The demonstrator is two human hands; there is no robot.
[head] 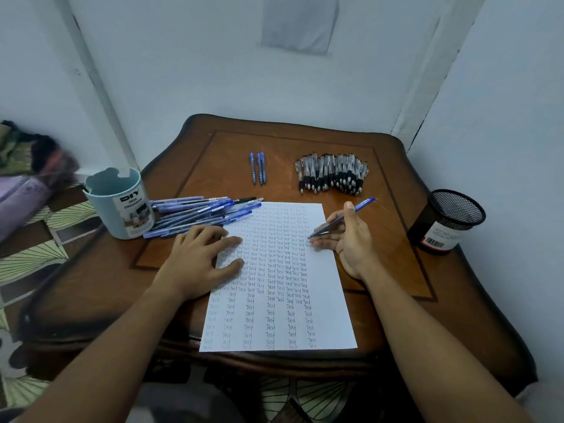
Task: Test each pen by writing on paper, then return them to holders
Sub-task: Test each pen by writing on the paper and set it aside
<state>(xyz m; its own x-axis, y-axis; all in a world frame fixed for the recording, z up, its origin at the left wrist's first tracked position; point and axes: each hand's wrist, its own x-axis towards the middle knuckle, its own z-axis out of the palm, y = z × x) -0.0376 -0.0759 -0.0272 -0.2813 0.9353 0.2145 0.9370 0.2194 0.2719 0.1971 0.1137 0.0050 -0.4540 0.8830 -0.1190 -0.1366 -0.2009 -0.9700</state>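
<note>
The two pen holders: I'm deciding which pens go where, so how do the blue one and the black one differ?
The blue holder has solid walls and a notched rim; the black holder is wire mesh with a plain round rim. The blue holder stands at the table's left edge, the black holder at its right. Both stand upright, bear a label and look empty.

"Test" across the paper [276, 288]; "DIY DESK ORGANIZER" on the blue holder [117, 203]

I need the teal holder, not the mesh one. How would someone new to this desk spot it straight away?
Start at the wooden table and go to its left edge, beside the pile of blue pens. The teal holder stands there upright, a smooth plastic cup with a notched rim and a white "DIY Desk Organizer" label. The black mesh holder sits at the opposite, right edge.
</note>
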